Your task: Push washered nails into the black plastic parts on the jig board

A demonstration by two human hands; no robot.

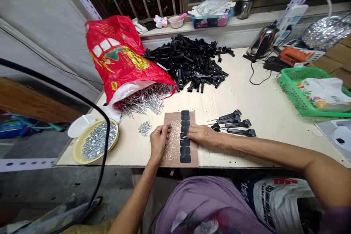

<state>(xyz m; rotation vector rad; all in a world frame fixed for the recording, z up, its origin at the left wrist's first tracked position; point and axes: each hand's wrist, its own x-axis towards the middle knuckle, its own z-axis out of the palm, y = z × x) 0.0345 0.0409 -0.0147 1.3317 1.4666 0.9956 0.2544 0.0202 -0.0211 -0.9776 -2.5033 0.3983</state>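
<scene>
On the table's front edge lies a brown board with a column of black rectangular pads along its right part; pale specks cover its left part. My right hand is closed, its fingertips pressed together over one of the middle pads. A small silvery bit shows at those fingertips, too small to name. My left hand rests at the board's left edge with fingers curled together; whatever is in them is hidden. Small metal rings lie loose left of the board. Several black handle-like parts with thin metal rods lie to its right.
A red sack spills metal rods beside a heap of black plastic parts. At left stands a yellow bowl of small metal pieces. A green basket and a kettle stand at right. A black cable crosses the left foreground.
</scene>
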